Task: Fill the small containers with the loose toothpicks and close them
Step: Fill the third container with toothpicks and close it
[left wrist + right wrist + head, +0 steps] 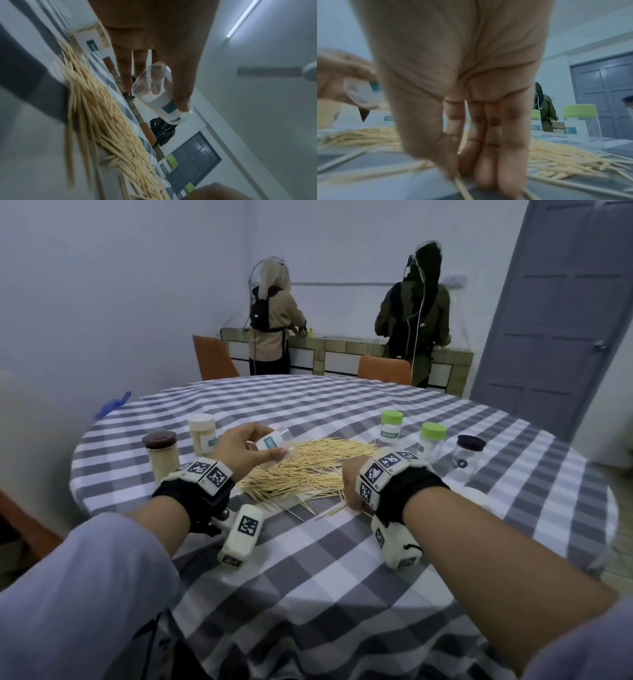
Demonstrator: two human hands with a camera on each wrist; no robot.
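Note:
A heap of loose toothpicks (308, 467) lies mid-table on the checked cloth. My left hand (263, 445) holds a small clear container (279, 440) with a white and teal label, lidless and tipped on its side, just above the heap's left end. In the left wrist view my left hand (154, 94) has the thumb on one side of the container (159, 105) and fingers on the other. My right hand (351, 487) reaches down onto the heap's near right edge. In the right wrist view my right hand (471, 174) pinches a few toothpicks (460, 186) between thumb and fingers.
A brown-lidded jar (161, 453) and a white-lidded jar (202, 433), both full, stand at the left. Two green-lidded containers (392, 426) (432, 441) and a black-lidded clear jar (469, 457) stand at the right. Two people work at a far counter (342, 344).

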